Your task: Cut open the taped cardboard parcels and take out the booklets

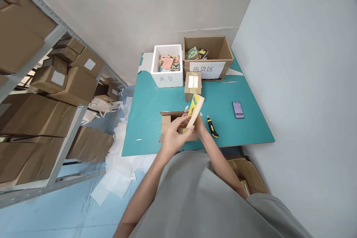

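A thin yellow box [195,108] with coloured print is tilted up above an open cardboard box [166,121] near the table's front edge. My left hand [175,134] grips its lower left side between thumb and fingers. At its right side my right hand [199,125] holds it too, the fingers partly hidden behind it. Just beyond stands a closed small carton [193,86] with a white label. To the right of my hands, a black and yellow utility knife [212,126] lies on the green table [145,100].
At the table's back stand a white foam box [169,80] holding pink items and a large carton [208,67] with small packages. A phone-like purple object [238,110] lies on the right. Shelves of cartons [69,85] rise at left; an open carton [248,171] sits below the table.
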A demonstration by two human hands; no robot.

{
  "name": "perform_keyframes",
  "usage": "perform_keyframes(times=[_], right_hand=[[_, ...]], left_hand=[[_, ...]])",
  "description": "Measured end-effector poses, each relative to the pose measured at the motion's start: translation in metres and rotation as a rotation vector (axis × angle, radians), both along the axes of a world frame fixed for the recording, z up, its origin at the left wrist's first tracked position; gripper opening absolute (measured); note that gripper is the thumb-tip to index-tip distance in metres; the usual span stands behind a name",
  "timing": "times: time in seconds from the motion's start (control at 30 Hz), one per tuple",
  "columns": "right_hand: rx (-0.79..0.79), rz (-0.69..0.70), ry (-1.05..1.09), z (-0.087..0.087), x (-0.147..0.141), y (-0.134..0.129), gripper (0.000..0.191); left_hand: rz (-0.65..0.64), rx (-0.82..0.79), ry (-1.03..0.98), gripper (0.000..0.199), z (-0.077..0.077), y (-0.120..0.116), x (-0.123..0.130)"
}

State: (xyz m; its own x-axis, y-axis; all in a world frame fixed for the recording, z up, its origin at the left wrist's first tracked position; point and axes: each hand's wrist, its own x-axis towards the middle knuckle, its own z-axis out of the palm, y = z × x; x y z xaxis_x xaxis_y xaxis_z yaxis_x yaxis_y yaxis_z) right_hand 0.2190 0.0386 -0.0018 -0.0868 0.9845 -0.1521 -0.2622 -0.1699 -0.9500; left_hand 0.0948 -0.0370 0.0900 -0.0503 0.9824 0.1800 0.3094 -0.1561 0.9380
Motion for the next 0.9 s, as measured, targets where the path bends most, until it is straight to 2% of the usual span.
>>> perform_keyframes(times=[0.07,0.13,0.27,0.37,0.47,0.53,0.67,0.73,0.83,0.9], right_hand=[[-0.046,0.081,0.068,0.004,0.012,0.004,0.053],[-0.007,0.133,0.052,0.009,0.022,0.003,0.044],[0.219,0.187,-0.080,0.027,0.024,-0.006,0.044],[0.452,0.192,-0.238,0.039,0.015,-0.015,0.031],[0.724,0.159,-0.383,0.043,0.008,-0.017,0.013],[0.822,0.101,-0.424,0.041,0.008,-0.015,0.019],[0.865,0.009,-0.393,0.039,0.015,-0.003,0.021],[0.862,0.005,-0.399,0.042,0.019,0.002,0.019],[0.784,0.028,-0.420,0.050,0.023,0.008,0.022],[0.655,0.008,-0.394,0.056,0.025,0.010,0.043]], left_hand=[[0.049,-0.076,-0.133,0.043,-0.002,0.007,-0.021],[0.105,-0.115,-0.217,0.046,-0.008,0.016,-0.044],[0.184,-0.109,-0.279,0.049,-0.032,0.036,-0.082],[0.241,-0.047,-0.314,0.048,-0.049,0.046,-0.095],[0.269,0.091,-0.362,0.043,-0.054,0.047,-0.100],[0.295,0.209,-0.308,0.036,-0.051,0.045,-0.102],[0.301,0.394,-0.101,0.027,-0.041,0.040,-0.107],[0.281,0.429,-0.050,0.027,-0.037,0.038,-0.110],[0.267,0.358,-0.058,0.042,-0.033,0.038,-0.110],[0.281,0.302,-0.068,0.056,-0.031,0.039,-0.109]])
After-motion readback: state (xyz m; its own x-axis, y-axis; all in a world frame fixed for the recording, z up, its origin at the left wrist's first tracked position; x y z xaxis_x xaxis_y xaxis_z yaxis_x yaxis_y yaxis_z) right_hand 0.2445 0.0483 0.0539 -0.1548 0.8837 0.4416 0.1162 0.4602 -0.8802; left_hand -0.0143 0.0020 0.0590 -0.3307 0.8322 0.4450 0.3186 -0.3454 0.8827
